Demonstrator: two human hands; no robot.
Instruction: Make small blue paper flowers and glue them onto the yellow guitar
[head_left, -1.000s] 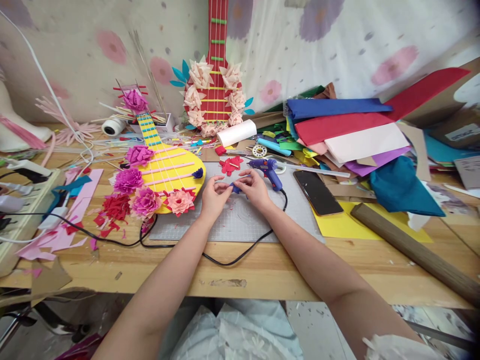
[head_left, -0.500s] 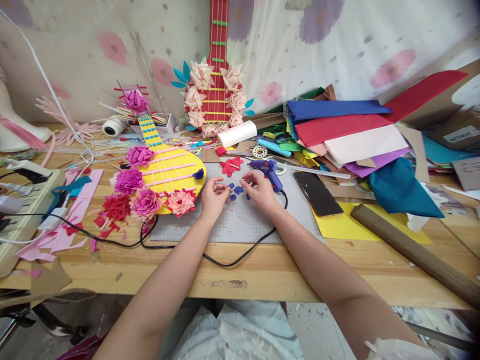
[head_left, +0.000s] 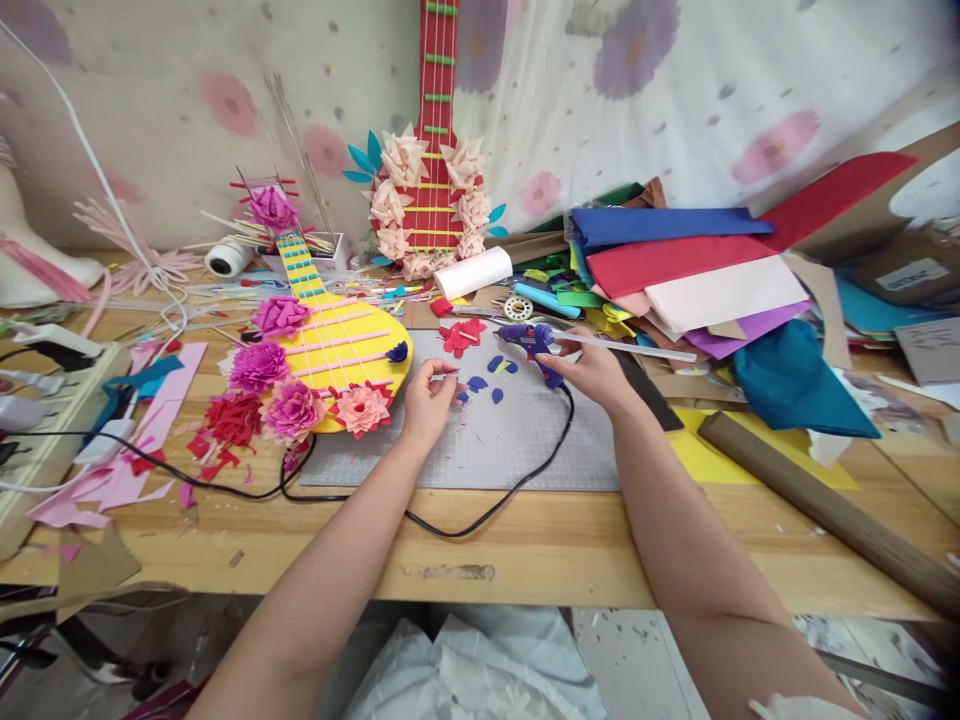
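Note:
My left hand (head_left: 427, 408) is over the left part of the grey cutting mat (head_left: 480, 450), thumb and forefinger pinched on what looks like a small blue paper petal (head_left: 454, 373), seen edge-on. Several more blue petals (head_left: 478, 384) lie scattered on the mat between my hands. My right hand (head_left: 596, 372) is closed around the back of the blue hot glue gun (head_left: 527, 338), its fingers partly hidden behind the handle. A long translucent glue stick (head_left: 630, 347) sticks out of the gun's rear above this hand. Red paper petals (head_left: 463, 336) lie near the nozzle.
On the left is a yellow paper-flowered instrument (head_left: 341, 345); a red one (head_left: 431, 200) stands behind. The gun's black cord (head_left: 517, 490) loops across the mat. A phone (head_left: 652, 395), brown roll (head_left: 810, 500) and stacked coloured paper (head_left: 697, 270) lie right, a power strip (head_left: 67, 440) far left.
My right hand has left the blue petals and moved right onto the glue gun's handle, which has shifted slightly. More petals show on the mat. My left hand stays nearly in place.

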